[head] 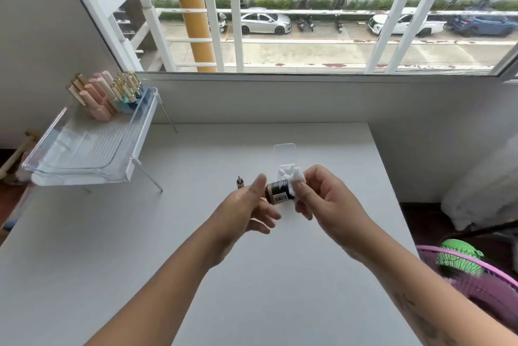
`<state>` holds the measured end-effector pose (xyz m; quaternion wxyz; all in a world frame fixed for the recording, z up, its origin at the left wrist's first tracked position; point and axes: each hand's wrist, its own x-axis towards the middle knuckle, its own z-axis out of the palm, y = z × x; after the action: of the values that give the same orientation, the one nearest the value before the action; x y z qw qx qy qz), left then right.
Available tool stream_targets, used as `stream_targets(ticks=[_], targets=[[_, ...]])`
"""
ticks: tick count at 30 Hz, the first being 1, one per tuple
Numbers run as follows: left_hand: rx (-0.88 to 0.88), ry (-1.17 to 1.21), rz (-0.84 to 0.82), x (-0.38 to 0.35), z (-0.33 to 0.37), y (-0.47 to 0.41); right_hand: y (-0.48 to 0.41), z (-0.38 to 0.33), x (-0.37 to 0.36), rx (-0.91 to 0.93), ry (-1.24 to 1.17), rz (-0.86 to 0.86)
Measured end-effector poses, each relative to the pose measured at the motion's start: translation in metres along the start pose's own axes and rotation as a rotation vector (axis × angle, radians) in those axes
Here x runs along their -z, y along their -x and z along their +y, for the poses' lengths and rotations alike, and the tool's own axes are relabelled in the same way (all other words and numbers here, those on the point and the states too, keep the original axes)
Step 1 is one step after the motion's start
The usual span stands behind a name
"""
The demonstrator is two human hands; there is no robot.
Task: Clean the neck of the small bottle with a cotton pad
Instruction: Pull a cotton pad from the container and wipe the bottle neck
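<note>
A small bottle with a black label and tan contents lies on its side in the air above the white table. My left hand holds its base end between thumb and fingers. My right hand presses a white cotton pad around the bottle's neck end, which the pad hides. The bottle's cap with its applicator stands on the table just left of my left hand.
A clear plastic box with its lid up sits behind the hands. At the left, a clear raised tray holds several pink and gold cosmetic tubes. A pink basket stands off the table's right edge.
</note>
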<state>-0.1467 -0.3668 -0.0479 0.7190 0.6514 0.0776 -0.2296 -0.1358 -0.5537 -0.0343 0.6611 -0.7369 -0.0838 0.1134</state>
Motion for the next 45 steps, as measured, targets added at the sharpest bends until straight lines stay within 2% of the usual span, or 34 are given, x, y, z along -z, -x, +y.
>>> stream_targets(ticks=[2, 5, 13, 15, 18, 20, 25, 28, 32, 35, 38, 41, 45], targets=[[0.062, 0.071, -0.054, -0.002, 0.002, -0.001, 0.001, 0.001, 0.0, 0.033, 0.039, -0.001], [0.002, 0.092, -0.077, -0.001, 0.001, -0.003, 0.003, 0.002, 0.001, 0.028, 0.028, 0.015], [-0.367, -0.312, 0.177, 0.001, -0.01, -0.005, -0.003, 0.005, 0.003, -0.053, -0.092, -0.01], [-0.29, -0.261, 0.145, 0.003, -0.011, -0.003, -0.003, 0.006, 0.005, -0.016, -0.027, -0.022], [-0.01, -0.074, 0.016, 0.004, -0.006, -0.004, -0.003, 0.01, 0.004, 0.02, 0.096, -0.054], [0.044, 0.016, -0.048, 0.006, -0.005, -0.005, -0.002, 0.013, 0.002, 0.035, 0.169, -0.074], [-0.072, 0.053, -0.015, 0.008, -0.013, -0.003, -0.001, 0.014, -0.004, 0.031, 0.129, -0.031], [-0.207, -0.133, 0.084, 0.007, -0.017, 0.0, 0.001, 0.018, -0.009, -0.042, 0.065, 0.018], [-0.427, -0.469, 0.211, 0.003, -0.025, 0.007, 0.004, 0.025, -0.01, -0.137, -0.062, -0.009], [-0.319, -0.575, 0.175, 0.004, -0.029, 0.01, 0.007, 0.029, -0.012, -0.115, -0.012, -0.084], [-0.171, -0.518, 0.067, 0.009, -0.029, 0.01, 0.007, 0.033, -0.016, -0.095, 0.051, -0.176], [-0.142, -0.394, 0.001, 0.018, -0.027, 0.012, 0.004, 0.033, -0.016, -0.141, -0.099, -0.264], [-0.143, -0.36, -0.032, 0.032, -0.023, 0.016, -0.002, 0.031, -0.02, -0.202, -0.314, -0.37]])
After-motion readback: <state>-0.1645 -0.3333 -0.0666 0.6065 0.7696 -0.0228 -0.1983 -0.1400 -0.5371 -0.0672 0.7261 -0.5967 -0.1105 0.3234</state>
